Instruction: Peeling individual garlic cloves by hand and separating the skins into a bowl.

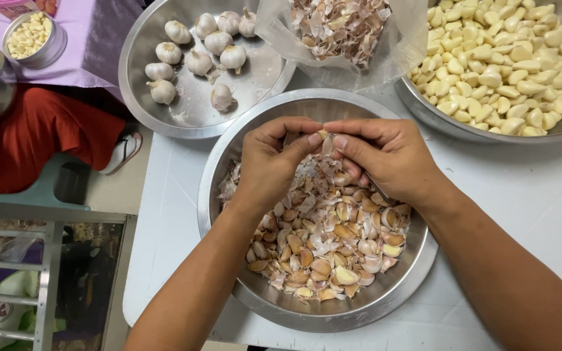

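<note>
My left hand (269,161) and my right hand (388,157) meet above a steel bowl (359,304) of unpeeled garlic cloves and loose skins (323,240). Together their fingertips pinch one small garlic clove (324,136). A thin dark blade-like thing shows under my right hand, mostly hidden.
A steel bowl (164,117) at the back holds whole garlic bulbs (198,62). At the right, a big bowl (450,127) is full of peeled cloves (508,62). A clear bag (404,55) holds skins. At far left sits another person in red (40,133) near a small bowl (56,49) of cloves.
</note>
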